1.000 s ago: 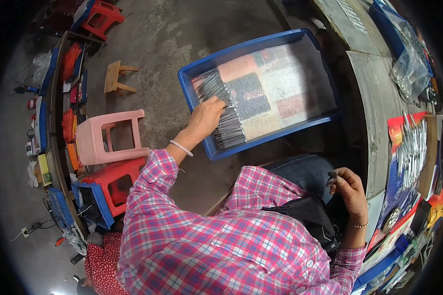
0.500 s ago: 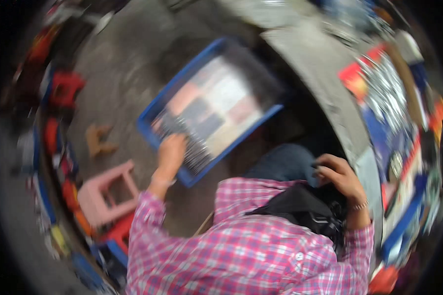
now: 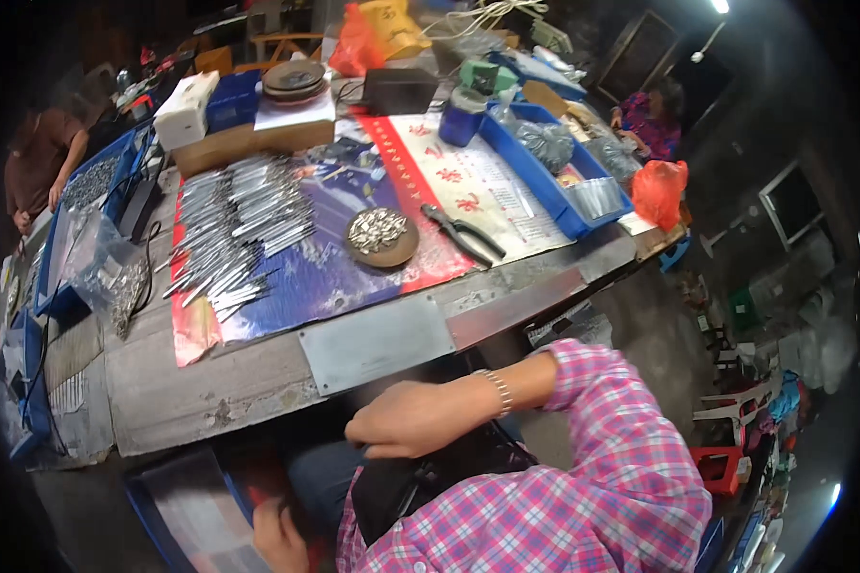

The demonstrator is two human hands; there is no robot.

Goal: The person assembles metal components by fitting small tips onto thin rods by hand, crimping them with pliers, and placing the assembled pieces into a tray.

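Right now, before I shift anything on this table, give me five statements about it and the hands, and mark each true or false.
1. The pliers lie right of the round dish. True.
2. The dish is empty. False: it holds small metal parts.
3. The left hand is near a blue tray at the picture's lower left. True.
4. The pliers are in the left hand. False: they lie on the table, and the right hand is away from them too.
5. Metal rods lie heaped left of the dish. True.
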